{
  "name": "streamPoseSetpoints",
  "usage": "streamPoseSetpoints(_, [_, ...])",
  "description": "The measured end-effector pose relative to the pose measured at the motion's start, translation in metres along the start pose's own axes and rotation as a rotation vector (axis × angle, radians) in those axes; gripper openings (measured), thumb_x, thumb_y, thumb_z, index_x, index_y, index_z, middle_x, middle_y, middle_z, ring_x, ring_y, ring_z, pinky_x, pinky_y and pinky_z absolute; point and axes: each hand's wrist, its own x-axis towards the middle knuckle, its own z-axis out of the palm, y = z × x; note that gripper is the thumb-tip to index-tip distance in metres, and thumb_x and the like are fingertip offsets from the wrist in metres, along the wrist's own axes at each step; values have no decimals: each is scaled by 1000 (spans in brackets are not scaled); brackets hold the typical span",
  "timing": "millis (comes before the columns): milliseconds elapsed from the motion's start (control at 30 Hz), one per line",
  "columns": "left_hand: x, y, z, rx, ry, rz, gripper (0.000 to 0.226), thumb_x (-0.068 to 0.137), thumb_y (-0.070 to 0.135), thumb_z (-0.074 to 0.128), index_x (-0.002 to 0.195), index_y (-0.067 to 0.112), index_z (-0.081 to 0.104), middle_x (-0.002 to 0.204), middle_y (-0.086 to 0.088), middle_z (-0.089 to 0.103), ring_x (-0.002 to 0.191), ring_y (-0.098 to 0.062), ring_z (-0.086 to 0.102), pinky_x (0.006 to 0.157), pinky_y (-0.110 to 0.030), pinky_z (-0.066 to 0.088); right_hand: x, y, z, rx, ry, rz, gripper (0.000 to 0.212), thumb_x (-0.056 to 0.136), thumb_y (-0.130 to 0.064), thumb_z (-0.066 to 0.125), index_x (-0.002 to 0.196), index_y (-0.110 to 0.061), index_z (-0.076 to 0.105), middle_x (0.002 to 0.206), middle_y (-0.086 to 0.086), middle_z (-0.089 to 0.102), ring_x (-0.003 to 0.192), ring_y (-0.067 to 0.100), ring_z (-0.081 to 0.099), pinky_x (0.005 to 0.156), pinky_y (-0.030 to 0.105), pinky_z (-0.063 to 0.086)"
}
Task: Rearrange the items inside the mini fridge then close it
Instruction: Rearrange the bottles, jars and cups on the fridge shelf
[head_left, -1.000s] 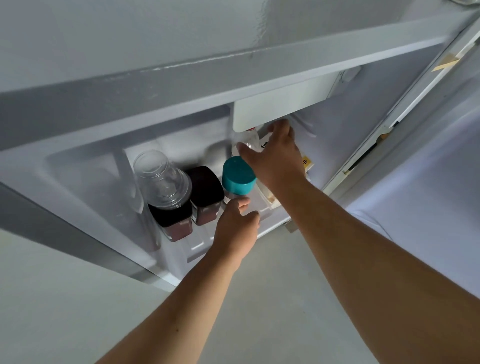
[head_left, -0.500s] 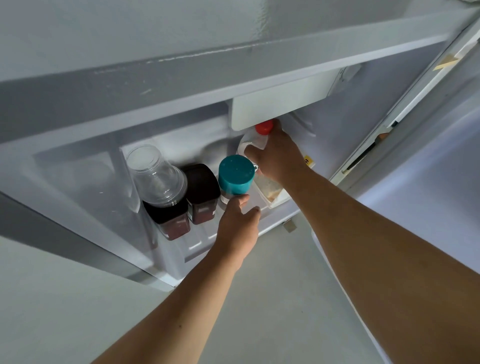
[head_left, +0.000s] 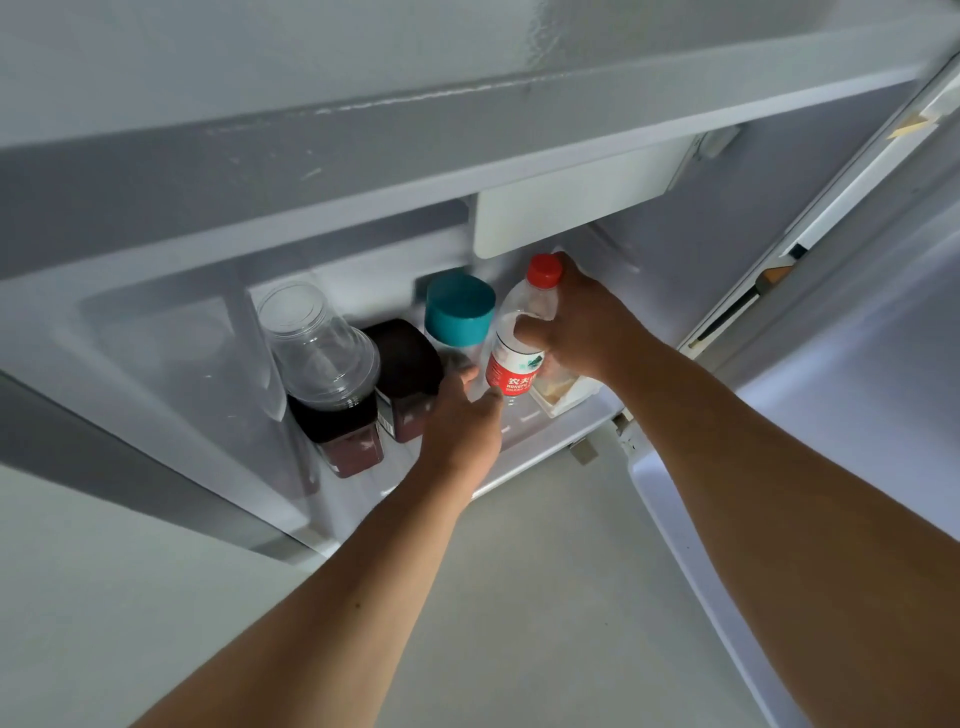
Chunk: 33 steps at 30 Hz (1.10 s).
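The mini fridge (head_left: 363, 156) stands open below me, its door (head_left: 857, 364) swung out to the right. My right hand (head_left: 582, 322) grips a clear water bottle (head_left: 514, 364) with a red cap and red label, upright and tilted slightly near the fridge's right side. My left hand (head_left: 462, 421) wraps the lower body of a clear bottle with a teal cap (head_left: 457, 312), just left of the water bottle. Further left stand a dark-lidded jar (head_left: 405, 374) and a dark jar topped by an upturned clear plastic cup (head_left: 322, 348).
A white box with pale food (head_left: 561, 395) sits behind the water bottle at the right of the fridge floor. A white compartment flap (head_left: 571, 208) hangs above the items. Grey floor (head_left: 519, 597) lies in front of the fridge.
My right hand has drawn the red-capped water bottle forward and up from the back right, so its label shows. My left hand has stayed on the teal-capped bottle.
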Motion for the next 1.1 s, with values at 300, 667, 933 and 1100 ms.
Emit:
streamPoseSetpoints(300, [-5, 0, 9, 170, -21, 63, 62, 102, 18, 55, 161, 27, 37, 166, 6, 41, 141, -7, 43, 98, -13, 26, -4, -7, 19, 37, 165, -40, 66, 86, -44, 77, 139, -23, 45, 129, 0, 65, 114, 26, 64, 94, 30, 48])
streamPoseSetpoints(667, [-23, -22, -13, 130, 69, -14, 51, 100, 27, 58, 151, 24, 53, 155, 3, 54, 137, -12, 53, 104, -27, 39, -18, -19, 13, -56, 281, 8, 79, 79, -65, 73, 139, -25, 41, 131, -1, 61, 109, 26, 66, 88, 31, 50])
streamPoseSetpoints(933, [-36, -43, -30, 40, 238, -87, 34, 97, 25, 60, 131, 26, 59, 133, 12, 63, 120, -8, 57, 111, -37, 45, -84, -32, 43, -23, 617, -131, 47, 84, -40, 77, 116, -18, 51, 113, -1, 55, 85, 8, 52, 70, 16, 43])
streamPoseSetpoints(1100, [-34, -46, -34, 58, 227, -89, 36, 99, 23, 56, 136, 21, 59, 139, 4, 65, 130, -15, 59, 115, -41, 44, -96, -35, 80, 49, 286, -94, 15, 95, -42, 62, 89, -28, 58, 79, -15, 65, 67, 5, 58, 59, 20, 41])
